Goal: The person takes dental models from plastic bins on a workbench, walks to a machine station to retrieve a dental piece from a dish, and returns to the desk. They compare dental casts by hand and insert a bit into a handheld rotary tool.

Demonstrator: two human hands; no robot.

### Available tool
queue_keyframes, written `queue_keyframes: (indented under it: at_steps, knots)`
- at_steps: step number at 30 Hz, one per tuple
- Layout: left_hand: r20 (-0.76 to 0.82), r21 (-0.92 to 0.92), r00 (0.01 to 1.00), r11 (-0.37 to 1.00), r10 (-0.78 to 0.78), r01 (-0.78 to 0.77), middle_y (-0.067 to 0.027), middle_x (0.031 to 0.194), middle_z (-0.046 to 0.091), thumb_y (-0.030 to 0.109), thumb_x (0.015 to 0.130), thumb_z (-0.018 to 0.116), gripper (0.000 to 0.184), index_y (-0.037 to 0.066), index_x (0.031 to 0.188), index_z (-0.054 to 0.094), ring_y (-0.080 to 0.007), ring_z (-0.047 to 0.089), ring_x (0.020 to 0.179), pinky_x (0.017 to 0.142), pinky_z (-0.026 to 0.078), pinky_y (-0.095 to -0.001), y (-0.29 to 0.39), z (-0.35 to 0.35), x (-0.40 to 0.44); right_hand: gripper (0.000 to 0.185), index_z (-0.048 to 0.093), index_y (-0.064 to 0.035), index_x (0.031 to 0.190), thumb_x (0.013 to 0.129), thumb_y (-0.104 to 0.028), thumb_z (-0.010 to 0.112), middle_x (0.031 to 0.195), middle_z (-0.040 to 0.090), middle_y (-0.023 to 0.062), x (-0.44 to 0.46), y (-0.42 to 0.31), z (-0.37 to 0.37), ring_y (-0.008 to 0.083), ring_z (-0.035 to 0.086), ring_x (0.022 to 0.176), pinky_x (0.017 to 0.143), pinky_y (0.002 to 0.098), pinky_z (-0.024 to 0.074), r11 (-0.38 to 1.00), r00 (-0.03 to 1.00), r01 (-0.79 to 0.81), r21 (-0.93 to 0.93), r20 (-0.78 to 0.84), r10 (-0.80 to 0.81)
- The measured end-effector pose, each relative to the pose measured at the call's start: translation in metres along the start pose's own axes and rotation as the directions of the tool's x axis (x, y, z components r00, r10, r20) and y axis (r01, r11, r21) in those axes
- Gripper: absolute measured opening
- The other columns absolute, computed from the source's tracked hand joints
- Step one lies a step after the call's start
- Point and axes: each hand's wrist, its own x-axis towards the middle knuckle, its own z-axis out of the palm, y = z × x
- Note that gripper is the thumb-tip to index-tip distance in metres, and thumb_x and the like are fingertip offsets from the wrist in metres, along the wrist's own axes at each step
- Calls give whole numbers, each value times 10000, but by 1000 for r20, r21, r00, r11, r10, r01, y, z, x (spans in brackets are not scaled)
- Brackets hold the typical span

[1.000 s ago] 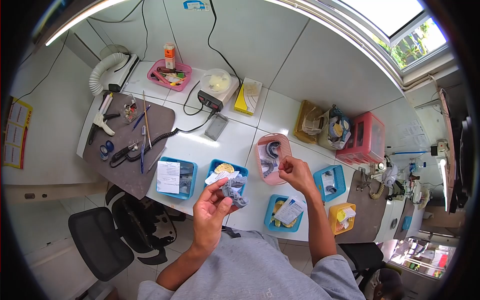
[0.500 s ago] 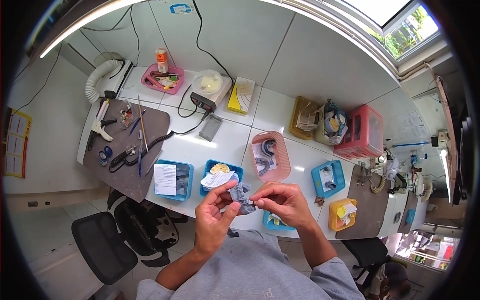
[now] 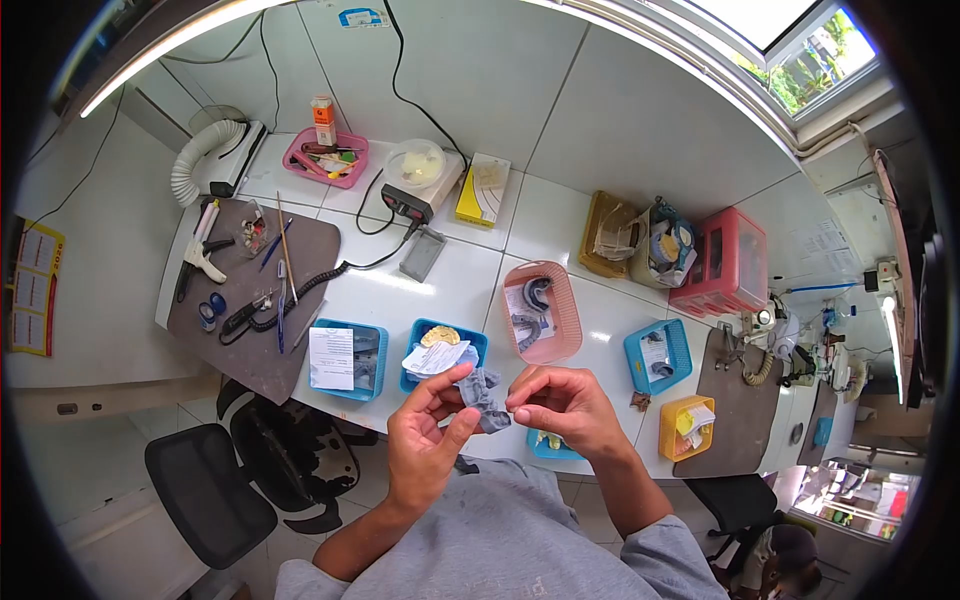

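Note:
A grey-blue dental cast (image 3: pixel 481 400) is held up in front of my chest, its arch of teeth turned partly on edge. My left hand (image 3: pixel 430 430) grips it between thumb and fingers from the left side. At the cast's right edge, my right hand (image 3: pixel 567 408) has thumb and index finger pinched together; whatever is between them is too small to make out. Behind the left hand stands a blue basket (image 3: pixel 474 341) with a yellowish dental cast (image 3: pixel 440 336) and a paper slip (image 3: pixel 434 358) in it.
A pink basket (image 3: pixel 565 290) with grey casts stands beyond my hands. Blue baskets (image 3: pixel 377 375) and a yellow basket (image 3: pixel 686 402) line the bench's front. Tools lie on the brown mat (image 3: pixel 200 290) at left. A black chair (image 3: pixel 215 490) sits below.
The cast has tilted slightly in my left hand. My right fingertips have drawn a little to the right, along its edge.

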Motion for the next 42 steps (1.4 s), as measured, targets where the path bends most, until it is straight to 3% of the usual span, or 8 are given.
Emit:
queue_keyframes:
  at_steps: [4, 9, 16, 18, 27, 42]
  knots:
    - [0, -2, 1000, 1000, 4, -4, -123, 1070, 617, 54, 909, 655, 455, -44, 1320, 489, -138, 612, 966, 854, 570, -308, -1, 0, -2, 128, 691, 8, 999, 872, -1, 683, 980, 626, 41, 0, 3, 2, 107, 609, 906, 826, 237, 501, 996, 995, 77, -39, 59, -75]
    - [6, 11, 1000, 1000, 3, -3, -130, 1077, 622, 55, 903, 662, 463, -51, 1318, 488, -142, 611, 969, 849, 571, -309, 3, 0, -4, 220, 597, -12, 1033, 847, -11, 714, 969, 603, 19, -2, -2, 7, 100, 604, 923, 850, 254, 500, 999, 1000, -18, -34, -11, 18]
    - [32, 51, 999, 998, -25, 23, -124, 1045, 630, 52, 893, 676, 476, -53, 1323, 500, -139, 608, 957, 820, 579, -300, 5, -1, -6, 276, 549, -41, 986, 801, 2, 750, 932, 604, 26, 0, -4, 7, 91, 604, 882, 809, 246, 495, 999, 1000, -19, -51, -4, 19]
    - [39, 64, 999, 998, -29, 26, -120, 1034, 631, 48, 889, 679, 476, -51, 1322, 506, -134, 607, 947, 811, 580, -293, 5, -1, -6, 286, 535, -44, 1034, 827, -14, 730, 971, 593, 0, 0, -8, 7, 68, 596, 896, 854, 236, 499, 993, 997, -67, -92, 37, 71]
    - [68, 148, 995, 987, -75, 64, -82, 972, 621, 10, 873, 686, 466, -31, 1310, 532, -118, 606, 905, 771, 582, -260, 5, -4, -4, 317, 517, -39, 1079, 839, -23, 724, 926, 616, 23, 5, -20, 2, 77, 612, 858, 816, 227, 515, 973, 980, -120, -195, 135, 148]
    - [73, 19, 993, 995, -98, 97, -117, 1000, 625, 33, 883, 682, 449, -54, 1290, 515, -149, 617, 952, 802, 605, -320, 7, 1, 0, 203, 556, -20, 1012, 872, -33, 703, 914, 644, 32, -1, -16, 3, 86, 641, 857, 778, 223, 542, 987, 987, -158, -15, 14, 158]
